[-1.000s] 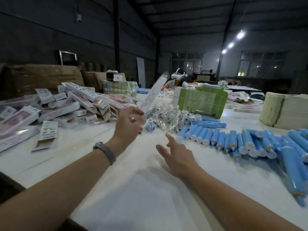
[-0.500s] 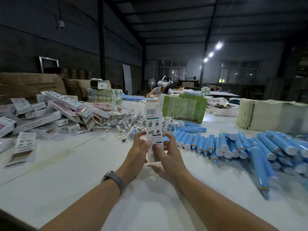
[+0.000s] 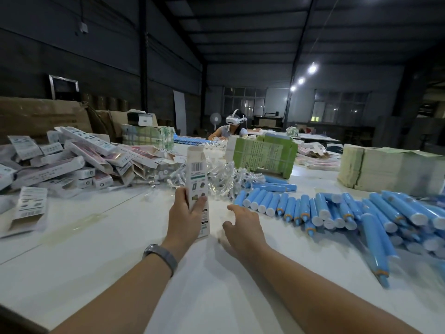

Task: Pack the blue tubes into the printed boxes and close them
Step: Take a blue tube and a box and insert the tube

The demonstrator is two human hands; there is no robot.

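Note:
My left hand grips a tall printed box upright on the white table, its top flaps open and its barcode side facing me. My right hand hovers open just right of the box, fingers spread, holding nothing, a short way from the blue tubes. Those tubes lie in a row and a loose heap across the right side of the table. One long blue tube lies nearest the front.
A pile of printed boxes fills the left. Crinkled clear plastic wrappers lie behind the held box. A green carton bundle and stacked pale sheets stand behind the tubes. Another person with a headset sits at the far end.
My right hand has let go of the box and moved right toward the tubes. My left hand now holds the upright box alone.

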